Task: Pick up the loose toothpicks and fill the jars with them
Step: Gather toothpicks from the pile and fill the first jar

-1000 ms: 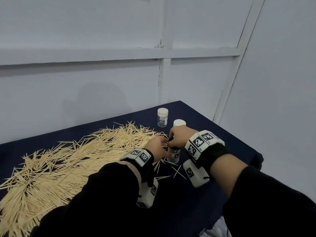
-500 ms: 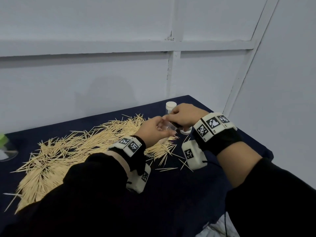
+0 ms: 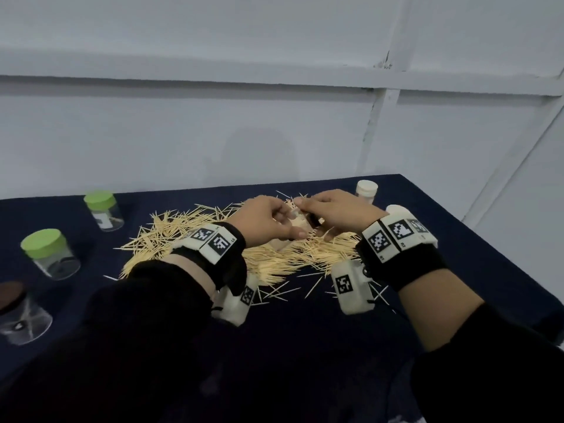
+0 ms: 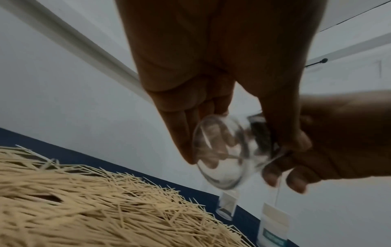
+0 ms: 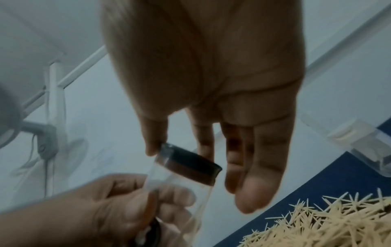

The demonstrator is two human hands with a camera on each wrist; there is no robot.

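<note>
Two bare hands meet above a wide heap of pale wooden toothpicks (image 3: pixel 213 239) that lies loose on the dark blue tablecloth (image 3: pixel 305 346), and between them they hold a small clear plastic jar with a dark lid (image 5: pixel 186 168), lifted clear of the heap and tipped on its side. The left hand (image 3: pixel 265 221) grips the jar's clear body, its fingers curled round the wall, as the right wrist view shows; in the left wrist view the round transparent base (image 4: pixel 220 155) faces the camera. The right hand (image 3: pixel 335 215) pinches the dark lid (image 4: pixel 260 133) between thumb and fingertips, its other fingers lying fairly straight beside it. The lid sits on the jar's mouth; whether it is loosened cannot be told. Both wrists wear black bands carrying white blocks printed with square black-and-white markers (image 3: pixel 213 242). At the table's left side stand two clear jars with light green lids (image 3: pixel 45 251), one nearer (image 3: pixel 102 209) the wall than the other, and a clear jar with a dark brown lid (image 3: pixel 15 312) closest to the camera. Beyond the right hand stands a small jar with a white lid (image 3: pixel 366 190), and a second white lid (image 3: pixel 395 209) shows just behind the right wrist.
</note>
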